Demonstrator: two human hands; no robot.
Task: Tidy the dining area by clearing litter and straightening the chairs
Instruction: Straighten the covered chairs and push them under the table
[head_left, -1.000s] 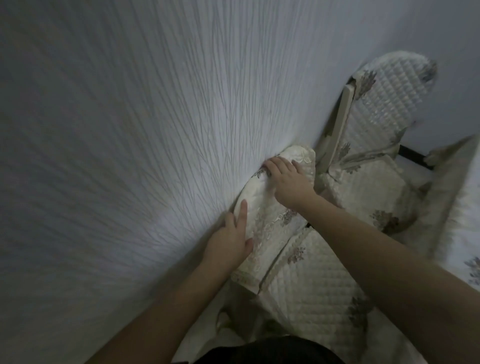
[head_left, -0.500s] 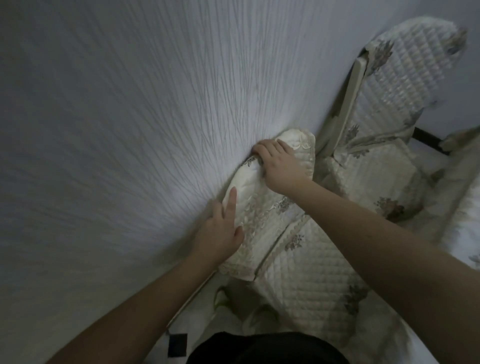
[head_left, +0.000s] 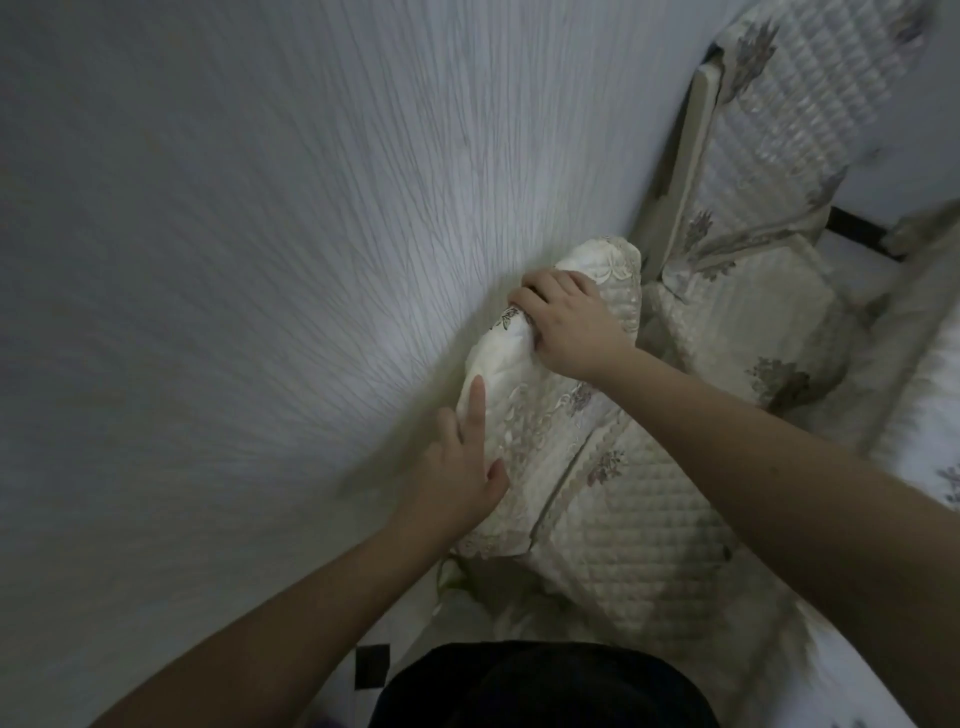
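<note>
Quilted chair backrest cover (head_left: 540, 415) against the wall (head_left: 260, 260) is soft and slack over a stiff frame, so my right hand (head_left: 571, 332) grips the top edge while my left hand (head_left: 462, 467) lies flat-fingered along its side.

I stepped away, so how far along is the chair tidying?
Done: nothing clearly finished; no litter shows. In hand: the right hand grips the near chair's backrest cover by the wall, and the left hand rests flat on its edge. Left: the far chair sits untouched.
</note>
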